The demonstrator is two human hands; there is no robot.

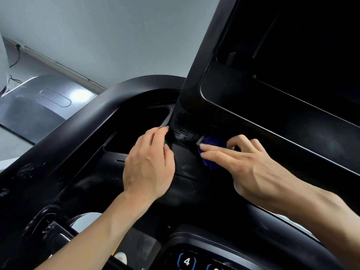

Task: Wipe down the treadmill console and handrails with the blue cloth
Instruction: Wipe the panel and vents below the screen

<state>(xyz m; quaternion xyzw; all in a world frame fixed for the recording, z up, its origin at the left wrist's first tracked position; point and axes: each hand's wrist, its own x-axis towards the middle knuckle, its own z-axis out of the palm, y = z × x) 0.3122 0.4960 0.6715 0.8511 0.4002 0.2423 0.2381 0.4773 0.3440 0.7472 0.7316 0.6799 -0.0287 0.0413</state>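
The black treadmill console fills the view, its dark screen tilted above. The left hand rests open on the console's base, grasping nothing. The right hand presses the bunched blue cloth against the ledge below the screen, fingers pinching it.

Plain pale grey wall fills the upper left of the view; matte, evenly lit, no markings. Along its base runs a light beige skirting strip, slanting down to the right. A thin black cable hangs from a small fitting at the strip's upper end, far left. Below the strip: a glossy silver-grey curved housing with an oval recessed panel on top. A bright white reflection sits just right of the oval, suggesting overhead lighting. Pale floor patch at far left edge.
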